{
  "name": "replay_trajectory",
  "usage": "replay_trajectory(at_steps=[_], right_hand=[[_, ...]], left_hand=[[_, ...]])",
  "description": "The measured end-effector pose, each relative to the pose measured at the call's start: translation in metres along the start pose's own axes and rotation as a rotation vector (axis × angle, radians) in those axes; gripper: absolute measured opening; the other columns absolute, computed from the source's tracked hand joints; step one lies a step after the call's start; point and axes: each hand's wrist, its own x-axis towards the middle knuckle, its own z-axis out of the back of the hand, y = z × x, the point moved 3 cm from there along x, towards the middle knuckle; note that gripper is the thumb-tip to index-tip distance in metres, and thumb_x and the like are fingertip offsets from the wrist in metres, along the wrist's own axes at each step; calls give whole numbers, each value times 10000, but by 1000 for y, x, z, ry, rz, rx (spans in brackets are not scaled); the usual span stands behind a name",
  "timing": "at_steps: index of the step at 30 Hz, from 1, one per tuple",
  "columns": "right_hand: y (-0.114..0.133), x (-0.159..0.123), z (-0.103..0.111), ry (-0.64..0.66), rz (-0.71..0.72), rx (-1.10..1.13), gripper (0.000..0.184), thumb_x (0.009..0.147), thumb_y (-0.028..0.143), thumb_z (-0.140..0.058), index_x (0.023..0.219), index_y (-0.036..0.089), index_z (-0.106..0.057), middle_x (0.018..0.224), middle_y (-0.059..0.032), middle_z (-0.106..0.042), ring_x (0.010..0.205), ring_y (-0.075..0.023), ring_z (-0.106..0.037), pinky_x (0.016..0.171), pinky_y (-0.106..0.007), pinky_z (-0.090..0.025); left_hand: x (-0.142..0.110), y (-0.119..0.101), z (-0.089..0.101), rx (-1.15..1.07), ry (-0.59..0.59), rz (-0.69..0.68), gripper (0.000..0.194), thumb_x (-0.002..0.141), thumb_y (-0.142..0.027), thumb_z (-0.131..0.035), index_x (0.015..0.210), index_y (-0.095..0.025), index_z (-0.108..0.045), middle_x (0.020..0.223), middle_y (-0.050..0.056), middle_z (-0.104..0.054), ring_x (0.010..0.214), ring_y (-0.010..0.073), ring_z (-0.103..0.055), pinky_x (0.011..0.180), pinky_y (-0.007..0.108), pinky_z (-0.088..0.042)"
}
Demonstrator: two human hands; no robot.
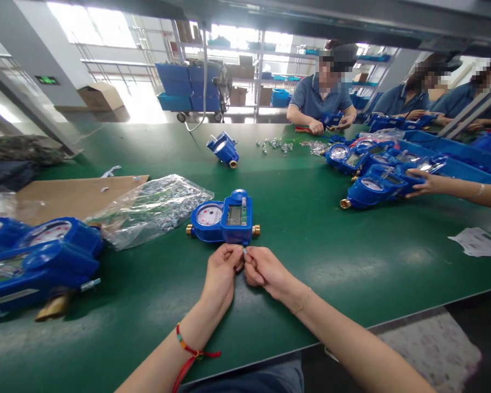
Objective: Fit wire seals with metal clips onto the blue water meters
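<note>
A blue water meter lies in front of me, with a round dial on its left half, a display window on its right and brass ends at both sides. My left hand is closed in a pinch at the meter's near edge. Facing it, my right hand also pinches there, fingertips almost touching the left ones. Between the fingertips shows a tiny pale piece, too small to name. The fingers cover most of it, and I cannot tell whether it is attached to the meter.
Several blue meters stand close on the left. A clear bag of small metal parts lies on cardboard. Another meter sits farther back. At right, a co-worker's hand touches grouped meters; paper labels lie nearer.
</note>
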Motion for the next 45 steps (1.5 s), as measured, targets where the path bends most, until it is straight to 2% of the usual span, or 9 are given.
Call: replay_trajectory(at_steps=[10,17,22,27,31,35,38,41,45], right_hand=[[12,-11,11,-103,89,-131,223,893,167,-492,672,186,-471,566,51,-450,496,-83,-343,549,-261,-200],[-2,-5,2,40,-38,196,311,955,279,-294,683,207,-427,352,93,-359,308,-85,-255,407,-224,-192],[-4,5,0,175,-143,473,296,914,241,-222,618,247,-221,297,122,-148,272,-97,-122,363,-215,-202],[4,2,3,148,-175,563,324,903,188,-243,604,233,-126,354,119,-60,321,-77,-30,376,-194,-150],[1,-4,5,171,-216,490,326,944,334,-303,634,235,-287,330,112,-252,282,-80,-165,358,-196,-178],[6,12,45,-61,-118,211,378,935,514,-396,747,191,-450,531,-6,-602,416,-109,-485,414,-198,-325],[30,39,77,-246,56,42,343,890,503,-523,929,163,-550,962,-80,-677,838,-145,-625,727,-255,-479],[58,67,83,-194,190,26,441,905,523,-484,1202,200,-522,1313,-105,-528,1220,-195,-479,951,-326,-418],[73,83,64,79,216,70,636,880,596,-476,1398,252,-341,1306,-103,-518,1156,-217,-527,933,-352,-440]], left_hand=[[-9,-4,0,18,48,107,326,741,-393,-725,666,-137,-538,504,-62,-444,431,32,-283,432,191,-184],[-3,-3,-1,41,-3,32,255,705,-321,-729,653,-134,-565,522,-25,-531,457,48,-362,460,191,-225],[1,-4,3,86,-51,-32,201,669,-276,-737,697,-132,-599,601,-21,-559,498,51,-374,482,193,-250],[5,-4,2,134,-47,-82,197,701,-301,-707,698,-147,-585,593,-44,-506,499,55,-354,485,199,-254],[-4,-11,8,223,8,-66,229,702,-349,-711,747,-148,-612,600,-21,-536,478,80,-404,466,218,-304],[-16,-53,38,340,-8,-91,284,681,-338,-738,882,-164,-636,656,3,-586,514,130,-501,470,243,-383],[-9,-110,75,616,-204,-322,210,772,-349,-652,919,-200,-645,702,8,-622,605,150,-568,578,257,-447],[24,-163,107,967,-485,-528,185,860,-301,-526,970,-201,-636,814,33,-686,736,180,-649,746,301,-489],[99,-196,134,1097,-604,-492,201,903,-197,-465,1005,-135,-626,929,92,-689,922,210,-645,878,371,-467]])
